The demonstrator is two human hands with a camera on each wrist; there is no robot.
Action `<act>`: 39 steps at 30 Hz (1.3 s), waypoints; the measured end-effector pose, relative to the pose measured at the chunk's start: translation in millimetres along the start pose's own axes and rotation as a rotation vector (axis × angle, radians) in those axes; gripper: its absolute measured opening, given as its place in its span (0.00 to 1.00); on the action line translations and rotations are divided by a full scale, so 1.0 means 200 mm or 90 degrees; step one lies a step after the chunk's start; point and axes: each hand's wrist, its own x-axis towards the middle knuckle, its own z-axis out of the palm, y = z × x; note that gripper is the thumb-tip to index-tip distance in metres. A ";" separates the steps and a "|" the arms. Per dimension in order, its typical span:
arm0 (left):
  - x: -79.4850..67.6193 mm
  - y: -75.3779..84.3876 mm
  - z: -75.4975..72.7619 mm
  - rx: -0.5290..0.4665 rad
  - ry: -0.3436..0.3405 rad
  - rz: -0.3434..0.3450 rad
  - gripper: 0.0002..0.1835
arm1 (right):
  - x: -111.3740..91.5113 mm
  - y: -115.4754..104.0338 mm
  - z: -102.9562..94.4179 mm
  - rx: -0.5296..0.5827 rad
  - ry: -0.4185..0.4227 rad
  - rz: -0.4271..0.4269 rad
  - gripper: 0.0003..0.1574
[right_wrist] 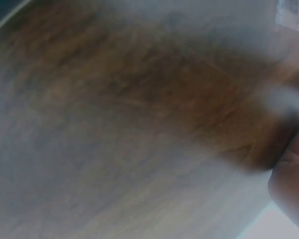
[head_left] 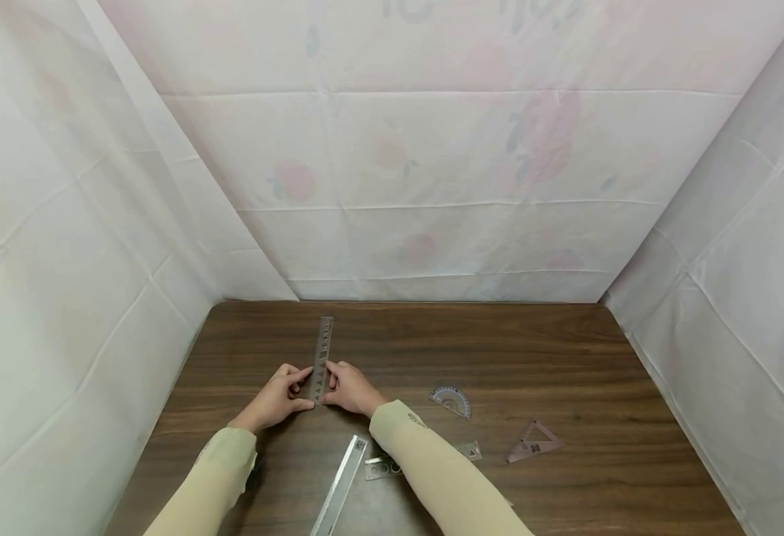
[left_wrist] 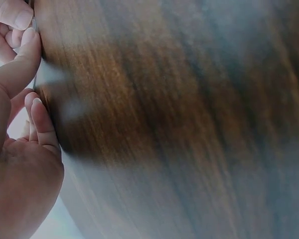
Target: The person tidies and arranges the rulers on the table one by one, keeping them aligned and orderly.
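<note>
A see-through ruler (head_left: 324,339) with triangular cut-outs lies on the wooden table, running away from the person. My left hand (head_left: 275,394) touches its left long edge, thumb near the close end and index finger farther up. Against the right long edge, the right hand (head_left: 351,388) rests its thumb and index finger in the same spread way. The left wrist view shows the left hand (left_wrist: 22,174) low on the table, the ruler a thin edge by its fingertips. In the right wrist view only part of the right hand (right_wrist: 291,181) appears, and the ruler cannot be made out.
A silvery straight bar (head_left: 341,484) lies in front of the hands. A clear ruler (head_left: 381,469) with round holes is partly under the right sleeve. Farther right are a protractor (head_left: 451,402) and a pinkish set square (head_left: 534,443). White cloth (head_left: 445,246) encloses the table (head_left: 566,350).
</note>
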 end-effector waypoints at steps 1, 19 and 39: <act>0.00 0.00 0.00 0.000 0.001 0.000 0.40 | 0.00 0.00 0.00 0.003 0.002 -0.001 0.50; -0.06 0.04 -0.02 0.041 0.001 0.008 0.45 | -0.12 0.06 -0.11 0.127 -0.015 0.013 0.49; -0.16 0.32 -0.03 0.125 0.089 0.100 0.43 | -0.36 0.07 -0.52 0.055 0.049 -0.045 0.37</act>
